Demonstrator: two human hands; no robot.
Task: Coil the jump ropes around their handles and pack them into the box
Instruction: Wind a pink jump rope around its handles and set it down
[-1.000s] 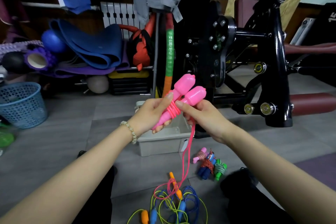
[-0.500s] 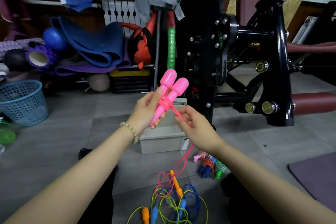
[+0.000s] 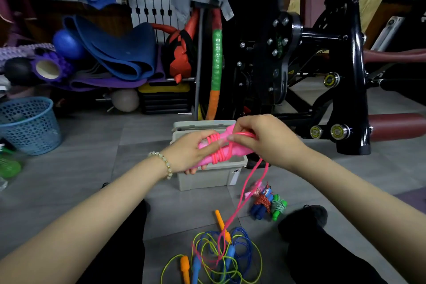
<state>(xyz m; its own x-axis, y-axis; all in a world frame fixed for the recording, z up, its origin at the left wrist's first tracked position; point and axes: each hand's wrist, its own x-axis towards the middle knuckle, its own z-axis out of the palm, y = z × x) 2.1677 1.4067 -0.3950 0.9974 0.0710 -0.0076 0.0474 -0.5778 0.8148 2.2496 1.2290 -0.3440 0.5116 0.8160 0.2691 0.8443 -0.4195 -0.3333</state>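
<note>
My left hand (image 3: 187, 152) grips the two pink jump rope handles (image 3: 235, 153), held together and lying nearly level over the grey box (image 3: 207, 177). Several turns of pink cord (image 3: 219, 148) wrap the handles. My right hand (image 3: 265, 138) pinches the cord at the handles' far end. The loose pink cord (image 3: 239, 205) hangs down to the floor. Below lie tangled yellow-green and blue ropes (image 3: 221, 253) with orange and blue handles. Coiled ropes (image 3: 265, 203) sit right of the box.
A black exercise machine (image 3: 322, 71) stands behind the box. A blue mesh basket (image 3: 28, 122) sits at the left. Mats, balls and a foam roller (image 3: 48, 68) pile along the back wall. My legs in black flank the tangled ropes.
The pink handles have dropped from upright at chest height to nearly level over the box. My right hand has moved up to the handles' far end, and more cord is wrapped.
</note>
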